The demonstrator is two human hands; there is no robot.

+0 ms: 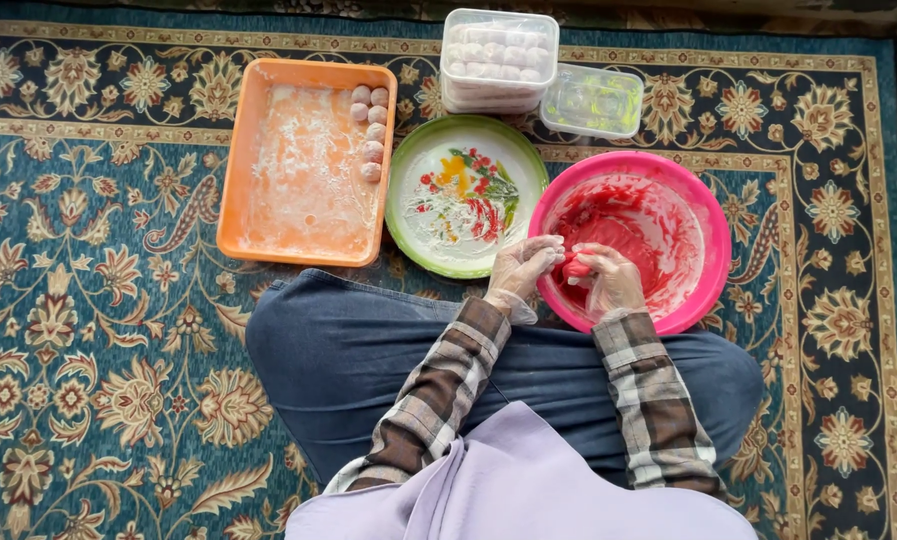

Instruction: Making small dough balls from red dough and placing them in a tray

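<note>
both gloved hands, left hand and right hand, pinch 1 pink dough ball together.

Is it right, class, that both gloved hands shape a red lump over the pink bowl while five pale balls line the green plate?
Not quite. The head view shows the pale balls lining the orange tray, not the green plate. The rest stands.
</note>
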